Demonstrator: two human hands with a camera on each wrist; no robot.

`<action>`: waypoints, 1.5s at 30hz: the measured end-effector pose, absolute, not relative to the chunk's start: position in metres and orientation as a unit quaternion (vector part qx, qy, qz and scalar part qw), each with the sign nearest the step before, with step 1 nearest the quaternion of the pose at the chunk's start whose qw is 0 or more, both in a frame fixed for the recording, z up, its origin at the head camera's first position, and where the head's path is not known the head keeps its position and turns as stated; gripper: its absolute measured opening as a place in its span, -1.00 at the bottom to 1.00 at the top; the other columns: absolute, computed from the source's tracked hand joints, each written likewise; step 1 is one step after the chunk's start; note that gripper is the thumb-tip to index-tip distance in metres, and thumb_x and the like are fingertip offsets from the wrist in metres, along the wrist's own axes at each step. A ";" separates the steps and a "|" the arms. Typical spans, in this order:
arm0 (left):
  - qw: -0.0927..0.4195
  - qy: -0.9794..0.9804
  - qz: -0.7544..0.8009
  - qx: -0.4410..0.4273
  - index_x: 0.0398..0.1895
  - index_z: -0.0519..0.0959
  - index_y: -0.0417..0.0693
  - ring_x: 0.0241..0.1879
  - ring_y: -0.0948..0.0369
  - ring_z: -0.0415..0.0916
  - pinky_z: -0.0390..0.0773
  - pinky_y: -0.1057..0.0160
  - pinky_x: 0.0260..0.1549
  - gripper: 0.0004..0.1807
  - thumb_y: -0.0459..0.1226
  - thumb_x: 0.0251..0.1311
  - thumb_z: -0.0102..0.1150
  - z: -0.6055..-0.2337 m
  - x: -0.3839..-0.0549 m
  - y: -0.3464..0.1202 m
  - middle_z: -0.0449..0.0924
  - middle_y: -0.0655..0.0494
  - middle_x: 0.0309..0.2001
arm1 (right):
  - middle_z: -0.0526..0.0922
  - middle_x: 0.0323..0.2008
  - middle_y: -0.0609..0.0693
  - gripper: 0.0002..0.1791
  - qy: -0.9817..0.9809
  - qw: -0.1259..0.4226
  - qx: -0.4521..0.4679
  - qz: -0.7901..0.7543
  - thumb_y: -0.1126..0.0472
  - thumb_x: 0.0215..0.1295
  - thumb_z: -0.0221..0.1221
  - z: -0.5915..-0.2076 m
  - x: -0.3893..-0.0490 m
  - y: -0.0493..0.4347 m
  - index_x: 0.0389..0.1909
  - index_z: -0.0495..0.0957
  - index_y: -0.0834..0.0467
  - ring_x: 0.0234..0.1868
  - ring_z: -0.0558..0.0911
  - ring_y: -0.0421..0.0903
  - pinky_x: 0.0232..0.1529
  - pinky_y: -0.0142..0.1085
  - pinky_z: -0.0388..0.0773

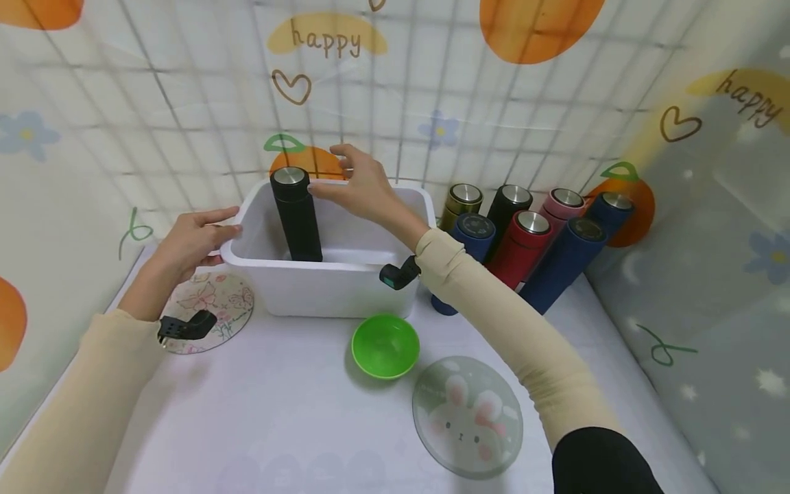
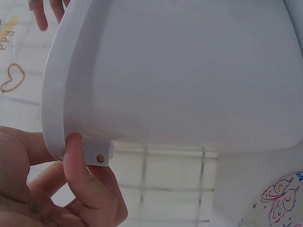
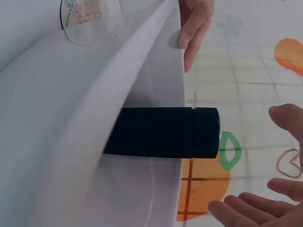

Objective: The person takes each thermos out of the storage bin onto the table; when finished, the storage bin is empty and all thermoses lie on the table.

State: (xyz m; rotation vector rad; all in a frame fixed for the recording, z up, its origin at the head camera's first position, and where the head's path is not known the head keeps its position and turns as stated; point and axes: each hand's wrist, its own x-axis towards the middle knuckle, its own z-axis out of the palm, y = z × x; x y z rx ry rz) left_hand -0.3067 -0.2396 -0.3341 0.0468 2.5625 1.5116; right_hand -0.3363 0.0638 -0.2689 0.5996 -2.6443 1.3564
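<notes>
A black thermos bottle (image 1: 297,216) with a steel-topped lid stands in the left part of a white plastic bin (image 1: 333,288), its top above the rim. In the right wrist view the thermos (image 3: 161,132) lies sideways across the picture. Above the bin, just right of the lid, my right hand (image 1: 364,189) has its fingers spread; the right wrist view shows a gap between those fingers (image 3: 246,208) and the thermos. My left hand (image 1: 194,240) is at the bin's left end; the left wrist view shows its fingers (image 2: 90,184) gripping the rim corner near a small holed tab.
Several thermos bottles crowd right of the bin, among them a red one (image 1: 521,250) and a blue one (image 1: 564,264). A green bowl (image 1: 385,346) and a round rabbit mat (image 1: 467,418) lie in front. Near my left wrist is a patterned round mat (image 1: 228,312). A wire grid (image 1: 395,89) stands behind.
</notes>
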 end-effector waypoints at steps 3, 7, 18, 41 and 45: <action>0.085 0.857 0.508 0.014 0.58 0.12 0.05 -0.10 0.23 0.49 0.61 0.29 -0.27 -0.30 -0.08 0.45 0.07 -0.334 -0.305 -0.241 0.32 -0.26 0.36 | 0.43 0.34 0.06 -0.09 -0.875 0.038 0.197 0.440 -0.12 0.12 0.44 -0.272 -0.341 0.056 0.45 0.31 0.06 0.29 0.44 -0.01 0.08 -0.28 0.51; 0.085 0.857 0.508 0.012 0.58 0.12 0.05 -0.03 0.13 0.47 0.61 0.30 -0.27 -0.30 -0.09 0.45 0.07 -0.334 -0.303 -0.241 0.30 -0.27 0.38 | 0.37 0.40 0.03 -0.07 -0.878 0.024 0.193 0.437 -0.12 0.13 0.44 -0.277 -0.347 0.049 0.46 0.28 0.08 0.32 0.43 -0.01 0.12 -0.29 0.49; 0.084 0.857 0.509 0.005 0.58 0.13 0.07 0.03 0.06 0.43 0.62 0.28 -0.27 -0.31 -0.10 0.45 0.07 -0.334 -0.302 -0.242 0.29 -0.28 0.38 | 0.38 0.38 0.06 -0.02 -0.881 0.016 0.180 0.437 -0.13 0.12 0.44 -0.286 -0.364 0.029 0.47 0.24 0.17 0.32 0.41 -0.03 0.09 -0.32 0.49; 0.085 0.853 0.515 0.005 0.57 0.14 0.11 0.06 0.03 0.43 0.62 0.31 -0.30 -0.34 -0.13 0.46 0.06 -0.333 -0.301 -0.240 0.30 -0.28 0.39 | 0.46 0.28 -0.06 -0.05 -0.855 -0.006 0.141 0.499 -0.04 0.01 0.53 -0.302 -0.384 0.001 0.41 0.36 0.15 0.17 0.46 -0.14 0.02 -0.38 0.49; 0.084 0.851 0.518 0.006 0.57 0.14 0.11 0.10 -0.01 0.42 0.62 0.31 -0.30 -0.34 -0.16 0.46 0.06 -0.331 -0.302 -0.239 0.32 -0.27 0.37 | 0.50 0.20 -0.05 -0.09 -0.844 -0.008 0.142 0.517 0.04 -0.02 0.56 -0.306 -0.388 0.001 0.38 0.40 0.15 0.10 0.50 -0.12 -0.05 -0.38 0.52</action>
